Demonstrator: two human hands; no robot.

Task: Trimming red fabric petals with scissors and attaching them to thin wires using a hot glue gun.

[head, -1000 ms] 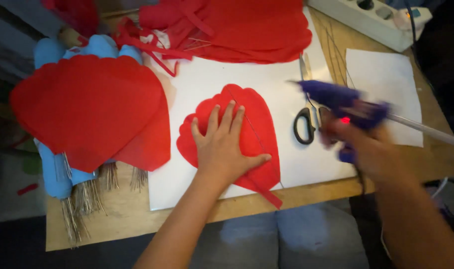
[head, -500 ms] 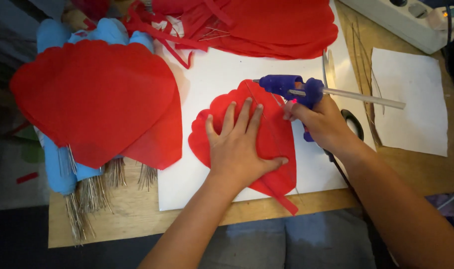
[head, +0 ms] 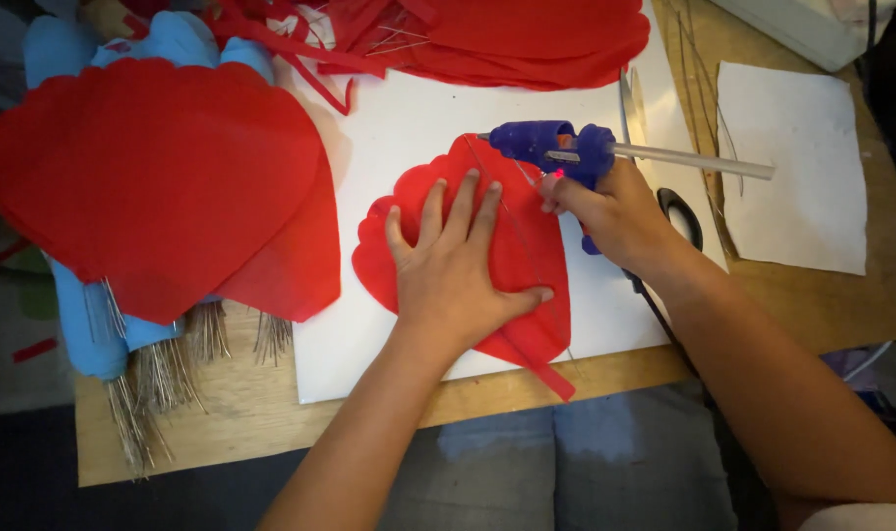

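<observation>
My left hand (head: 458, 265) lies flat, fingers spread, on a red scalloped petal-shaped piece of fabric (head: 537, 251) that rests on a white sheet (head: 409, 128). My right hand (head: 615, 211) grips a blue glue gun (head: 551, 147) with a clear glue stick (head: 694, 161) poking out of its back. The gun's nozzle points left, at the petal's upper edge. A thin wire runs down the petal's middle to its stem.
A stack of large red petals (head: 163, 177) over blue ones (head: 79, 324), with wire stems, lies at the left. More red pieces (head: 527, 34) are at the top. Black-handled scissors (head: 686, 211) lie behind my right hand. White paper (head: 802, 177) sits at the right on the wooden table (head: 232, 423).
My right hand has brought the glue gun from the right, over the scissors, to the petal's upper edge. My left hand stays pressed on the petal.
</observation>
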